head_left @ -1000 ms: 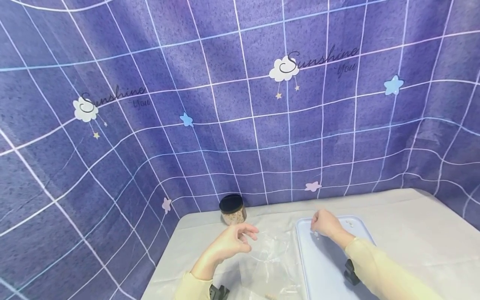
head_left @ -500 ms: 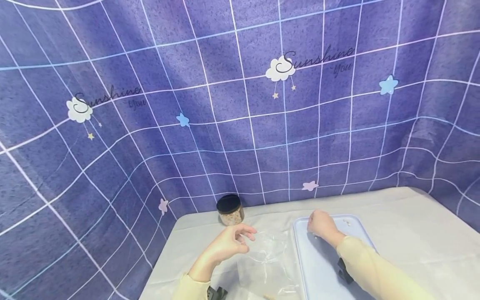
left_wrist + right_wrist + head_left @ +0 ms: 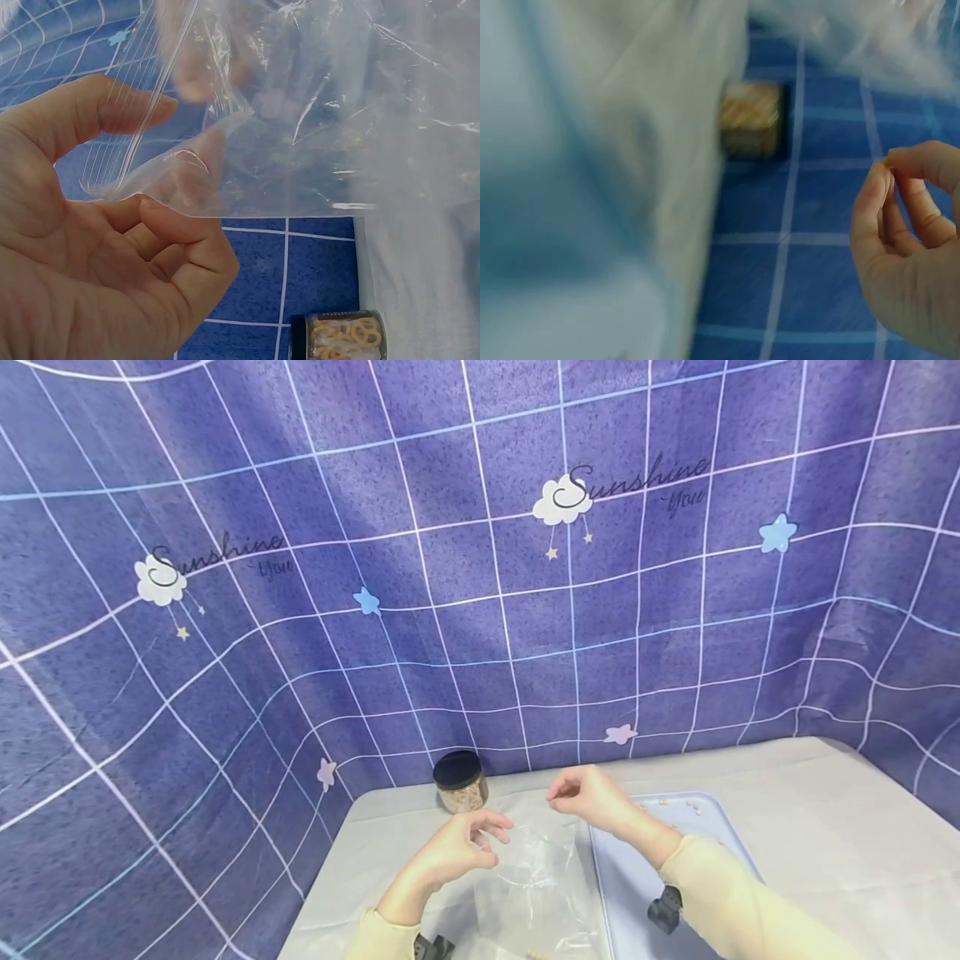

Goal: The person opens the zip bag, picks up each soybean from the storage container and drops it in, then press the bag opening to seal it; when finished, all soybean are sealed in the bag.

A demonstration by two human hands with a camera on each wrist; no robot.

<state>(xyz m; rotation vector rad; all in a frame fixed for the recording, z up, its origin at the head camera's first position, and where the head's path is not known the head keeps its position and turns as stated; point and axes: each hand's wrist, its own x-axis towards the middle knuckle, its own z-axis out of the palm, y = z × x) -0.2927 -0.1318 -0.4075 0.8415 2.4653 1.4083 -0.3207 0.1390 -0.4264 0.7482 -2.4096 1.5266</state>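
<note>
My left hand [image 3: 461, 843] is raised over the table and pinches the rim of a clear plastic bag [image 3: 536, 881], holding its mouth apart. The left wrist view shows the thumb and fingers [image 3: 135, 247] curled on the bag's edge [image 3: 225, 127]. My right hand [image 3: 577, 792] hovers just above the bag's mouth, between the bag and the light blue tray [image 3: 618, 877]. Its fingertips [image 3: 889, 180] are pinched together on a tiny pale piece that barely shows. Several small pale pieces [image 3: 667, 806] lie at the tray's far end.
A clear jar with a black lid [image 3: 460, 781], filled with small pretzels [image 3: 345, 337], stands at the table's back edge behind my left hand. A grey cloth [image 3: 825, 827] covers the table. A purple checked curtain [image 3: 450, 568] hangs close behind and to the left.
My right hand has lifted off the far end of the tray and moved left to the bag's mouth. My left hand has stayed put, holding the bag.
</note>
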